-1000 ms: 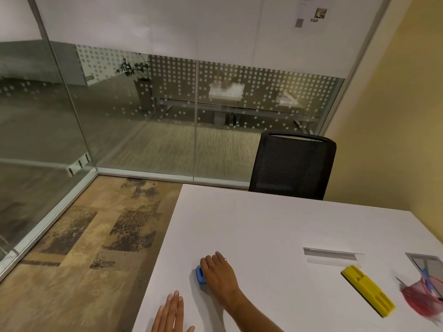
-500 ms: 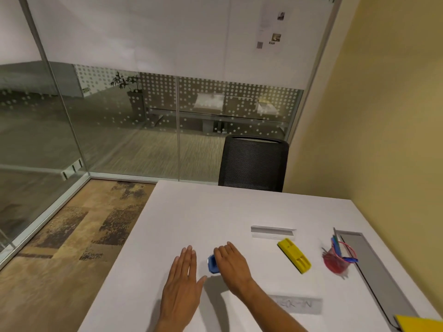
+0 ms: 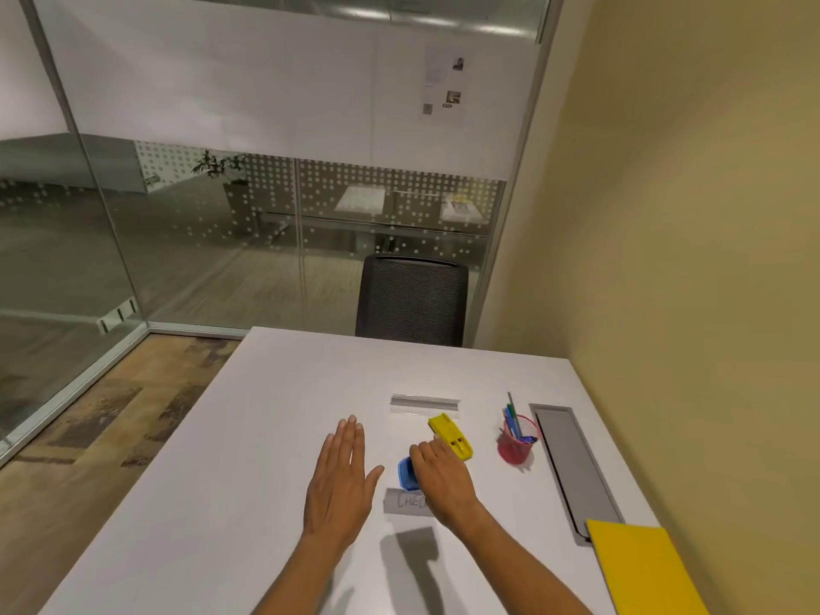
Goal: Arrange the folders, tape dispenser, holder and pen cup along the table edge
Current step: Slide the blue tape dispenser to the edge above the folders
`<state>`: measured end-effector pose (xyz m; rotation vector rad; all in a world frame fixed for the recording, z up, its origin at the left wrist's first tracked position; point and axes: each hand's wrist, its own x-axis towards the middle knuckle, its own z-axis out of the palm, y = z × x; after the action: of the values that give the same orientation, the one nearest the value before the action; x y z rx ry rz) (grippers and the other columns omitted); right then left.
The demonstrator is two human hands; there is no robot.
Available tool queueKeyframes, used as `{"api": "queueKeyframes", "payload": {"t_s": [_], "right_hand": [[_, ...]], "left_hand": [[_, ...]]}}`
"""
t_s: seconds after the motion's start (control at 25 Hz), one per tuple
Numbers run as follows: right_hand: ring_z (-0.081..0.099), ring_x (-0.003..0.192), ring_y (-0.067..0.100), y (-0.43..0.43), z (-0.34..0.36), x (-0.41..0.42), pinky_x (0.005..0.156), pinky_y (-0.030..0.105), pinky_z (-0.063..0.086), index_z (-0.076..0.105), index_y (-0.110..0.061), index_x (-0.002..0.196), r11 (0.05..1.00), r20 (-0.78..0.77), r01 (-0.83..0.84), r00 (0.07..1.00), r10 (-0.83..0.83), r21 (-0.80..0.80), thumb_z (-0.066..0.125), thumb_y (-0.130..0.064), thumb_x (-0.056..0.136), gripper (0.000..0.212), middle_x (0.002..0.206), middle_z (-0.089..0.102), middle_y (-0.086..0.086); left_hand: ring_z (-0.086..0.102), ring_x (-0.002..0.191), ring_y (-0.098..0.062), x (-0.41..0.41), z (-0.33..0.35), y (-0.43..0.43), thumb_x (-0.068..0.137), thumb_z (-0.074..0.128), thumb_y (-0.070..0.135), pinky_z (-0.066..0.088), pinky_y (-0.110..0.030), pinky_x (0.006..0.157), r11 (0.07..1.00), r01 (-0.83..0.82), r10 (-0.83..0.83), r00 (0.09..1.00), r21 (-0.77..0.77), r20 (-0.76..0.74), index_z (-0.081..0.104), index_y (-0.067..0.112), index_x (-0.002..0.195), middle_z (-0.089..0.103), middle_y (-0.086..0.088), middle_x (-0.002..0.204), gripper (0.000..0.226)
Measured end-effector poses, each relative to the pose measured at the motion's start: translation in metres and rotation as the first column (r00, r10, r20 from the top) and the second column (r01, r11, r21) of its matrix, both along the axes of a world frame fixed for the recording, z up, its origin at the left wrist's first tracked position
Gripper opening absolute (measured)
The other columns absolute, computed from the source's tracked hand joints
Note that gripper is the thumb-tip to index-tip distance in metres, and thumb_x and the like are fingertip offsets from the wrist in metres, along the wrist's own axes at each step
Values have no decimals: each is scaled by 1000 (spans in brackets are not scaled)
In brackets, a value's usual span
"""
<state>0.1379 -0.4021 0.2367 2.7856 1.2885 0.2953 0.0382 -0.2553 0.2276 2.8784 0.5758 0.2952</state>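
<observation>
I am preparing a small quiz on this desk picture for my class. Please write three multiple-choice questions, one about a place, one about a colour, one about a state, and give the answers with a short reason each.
1. Where does the pen cup stand?
A. Left of the grey cable tray
B. On the yellow folder
C. On the black chair

2. What colour is the tape dispenser under the right hand?
A. Red
B. Blue
C. Green

3. How is the left hand?
A. Closed around a pen
B. Flat and open over the white table, holding nothing
C. Lifting the folder

Answers:
1. A, the pink mesh cup sits on the table just left of the tray.
2. B, a blue body shows beside the right hand's fingers.
3. B, the fingers are stretched out together and nothing is in them.
</observation>
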Motion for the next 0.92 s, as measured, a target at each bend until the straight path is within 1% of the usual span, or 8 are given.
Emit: {"api": "queueKeyframes", "payload": {"t_s": [0.12, 0.2, 0.28, 0.48, 0.6, 0.72, 0.8, 0.92], "right_hand": [[64, 69, 13, -38, 8, 4, 72, 22, 53, 63, -21, 76, 999, -47, 30, 998, -31, -37, 88, -18, 43, 41, 72, 65, -6], [61, 97, 23, -60, 12, 12, 96, 31, 47, 60, -13, 100, 997, -49, 62, 997, -64, -54, 76, -10, 71, 33, 102, 66, 5], [51, 114, 31, -79, 12, 20, 108, 38, 37, 51, -8, 115, 994, -37, 77, 996, -81, -80, 60, -2, 85, 32, 120, 58, 12], [49, 114, 30, -127, 20, 27, 99, 38, 39, 49, -8, 115, 979, -51, 191, 979, -195, -78, 59, 3, 83, 35, 120, 56, 12], [49, 112, 29, -163, 14, 34, 95, 36, 39, 50, -9, 113, 961, -69, 269, 960, -273, -65, 54, 5, 82, 34, 120, 56, 10], [49, 109, 28, -199, 2, 51, 93, 35, 38, 49, -8, 114, 945, -76, 305, 946, -314, -118, 55, 6, 80, 37, 117, 57, 10], [49, 109, 28, -225, -10, 73, 94, 35, 38, 49, -8, 116, 938, -80, 318, 940, -330, -134, 55, 6, 80, 39, 118, 57, 10], [49, 113, 29, -268, -29, 113, 97, 34, 37, 48, -8, 118, 928, -97, 335, 931, -353, -162, 53, 4, 83, 37, 120, 56, 10]], "left_hand": [[43, 141, -27, 6, 9, -28, 95, 0, 61, -9, -28, 117, 999, 34, -34, 999, -30, 2, 42, 6, 147, 39, -11, 155, 87], [43, 141, -27, 15, 14, -42, 95, 1, 61, -9, -27, 117, 998, 64, -64, 998, -24, 10, 42, 6, 147, 39, -11, 155, 87], [41, 143, -26, 24, 17, -55, 94, -2, 61, -10, -26, 116, 995, 103, -103, 994, -16, 25, 40, 5, 147, 38, -11, 156, 88], [13, 154, -23, 41, 1, -86, 83, -21, 67, -15, -24, 119, 980, 196, -199, 974, 42, 107, 14, 8, 156, 9, -7, 165, 100], [-2, 155, -20, 48, -13, -108, 81, -19, 65, 1, -32, 128, 971, 240, -238, 968, -13, 78, -2, 12, 157, -8, -4, 165, 94], [23, 151, -27, 57, -17, -139, 85, -17, 68, -6, -24, 122, 964, 260, -253, 961, -48, 111, 23, 4, 154, 22, -13, 162, 102], [46, 139, -32, 68, -17, -161, 95, -6, 62, -9, -22, 118, 954, 279, -277, 960, -107, 34, 46, -1, 143, 46, -18, 150, 94], [56, 130, -33, 92, -33, -194, 99, 1, 56, -1, -27, 118, 943, 303, -313, 948, -139, -59, 55, -4, 134, 56, -20, 141, 88]]}}
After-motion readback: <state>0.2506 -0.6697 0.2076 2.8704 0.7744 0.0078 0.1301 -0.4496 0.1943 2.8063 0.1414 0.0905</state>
